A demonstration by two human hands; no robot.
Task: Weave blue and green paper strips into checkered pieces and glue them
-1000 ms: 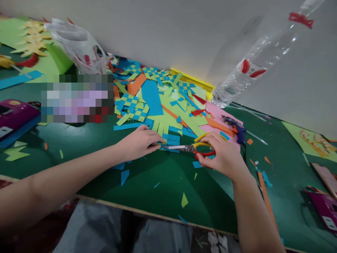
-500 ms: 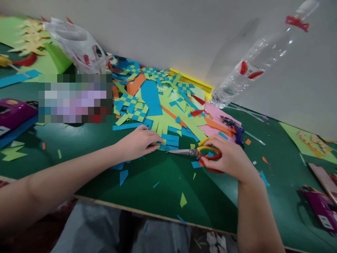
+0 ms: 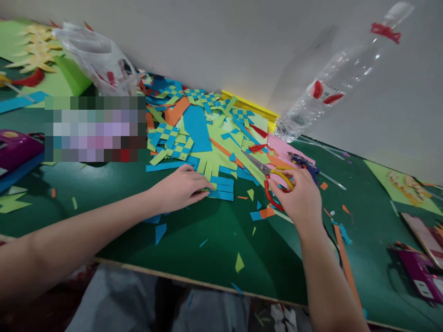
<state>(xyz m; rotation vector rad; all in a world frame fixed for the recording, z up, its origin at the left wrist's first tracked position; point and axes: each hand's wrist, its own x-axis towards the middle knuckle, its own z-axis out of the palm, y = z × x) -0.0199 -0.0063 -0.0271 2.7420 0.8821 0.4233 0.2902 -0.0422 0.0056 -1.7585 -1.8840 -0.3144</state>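
Note:
My left hand (image 3: 185, 187) is closed at the left end of a small piece of blue and green paper strips (image 3: 223, 188), fingertips pressed on it against the table. The blue strips lie side by side and stick out to the right; the hand covers their other ends. In my right hand (image 3: 299, 196) are scissors (image 3: 256, 163) with one yellow and one red handle loop. Their blades look together and point up and left, above the paper pile. Green strips (image 3: 209, 168) with cut fingers lie just beyond my left hand.
Woven blue-green pieces (image 3: 168, 136) and coloured scraps are heaped toward the wall. A clear plastic bottle (image 3: 332, 87) stands behind on the right, a plastic bag (image 3: 100, 55) at back left. Purple devices (image 3: 20, 147) sit at both sides, with a phone (image 3: 420, 237) at right.
The scissors have swung up and away from the strips, their tips now over the pile. My right hand has turned with them. My left hand stays on the strips.

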